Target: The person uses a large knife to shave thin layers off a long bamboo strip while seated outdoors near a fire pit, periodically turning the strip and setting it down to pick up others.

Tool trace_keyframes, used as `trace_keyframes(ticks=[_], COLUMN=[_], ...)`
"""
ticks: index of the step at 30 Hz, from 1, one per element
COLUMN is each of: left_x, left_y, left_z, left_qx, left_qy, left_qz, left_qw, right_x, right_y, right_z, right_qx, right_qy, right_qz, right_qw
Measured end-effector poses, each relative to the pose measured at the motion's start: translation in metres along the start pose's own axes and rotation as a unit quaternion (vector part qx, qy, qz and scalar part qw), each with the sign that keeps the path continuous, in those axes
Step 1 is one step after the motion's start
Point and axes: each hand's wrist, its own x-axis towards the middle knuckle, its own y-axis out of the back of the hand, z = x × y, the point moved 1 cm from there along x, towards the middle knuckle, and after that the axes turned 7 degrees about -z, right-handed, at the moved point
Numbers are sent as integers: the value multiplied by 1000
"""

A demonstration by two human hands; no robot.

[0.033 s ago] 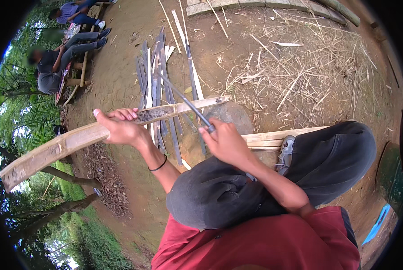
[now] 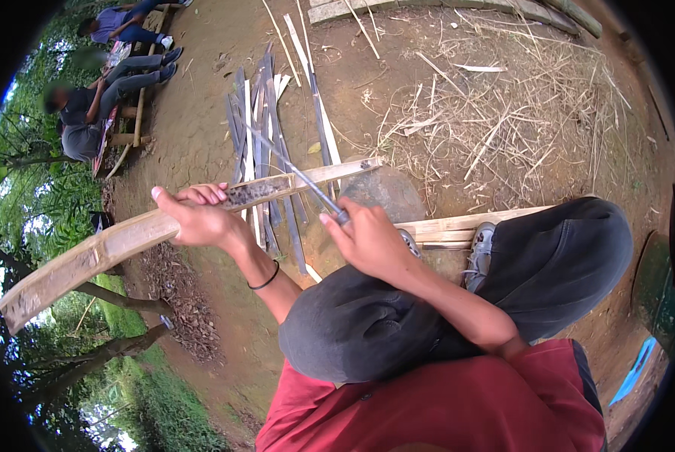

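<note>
My left hand [image 2: 202, 220] is closed around a long split bamboo piece [image 2: 130, 239], its hollow inner face turned up. This piece slants from the lower left up to the right, and its narrow end lies over a grey stone [image 2: 388, 194]. Dark blotches mark the inner wall just past my fingers. In my right hand [image 2: 371, 237] is the handle of a knife [image 2: 296, 170] with a long, narrow blade. The blade crosses above the bamboo near its narrow end, pointing away to the upper left; whether it touches the bamboo I cannot tell.
Several dark and pale strips [image 2: 266, 135] lie piled on the dirt ahead. Pale shavings [image 2: 503, 132] cover the ground to the right. More split bamboo lengths [image 2: 465, 223] lie by my shoe. Two people [image 2: 88, 113] sit on a bench at the far left.
My right hand and the knife have shifted slightly left, with the blade swung a little left too. My left hand keeps its grip on the bamboo, which has barely moved.
</note>
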Motion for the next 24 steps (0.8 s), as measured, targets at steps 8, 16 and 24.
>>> trace_keyframes(ticks=[8, 16, 24], left_x=[-19, -11, -18], left_y=[1, -1, 1], left_z=[14, 49, 53], left_qx=[55, 70, 126], left_qy=[-2, -10, -88], left_qz=[-9, -48, -64], left_qw=[998, 996, 986], right_x=[18, -3, -4], right_y=[-14, -5, -1], right_z=[50, -4, -1], right_qx=[-109, -61, 0], right_qy=[-49, 22, 11], right_qz=[18, -24, -35], right_qw=[993, 998, 999])
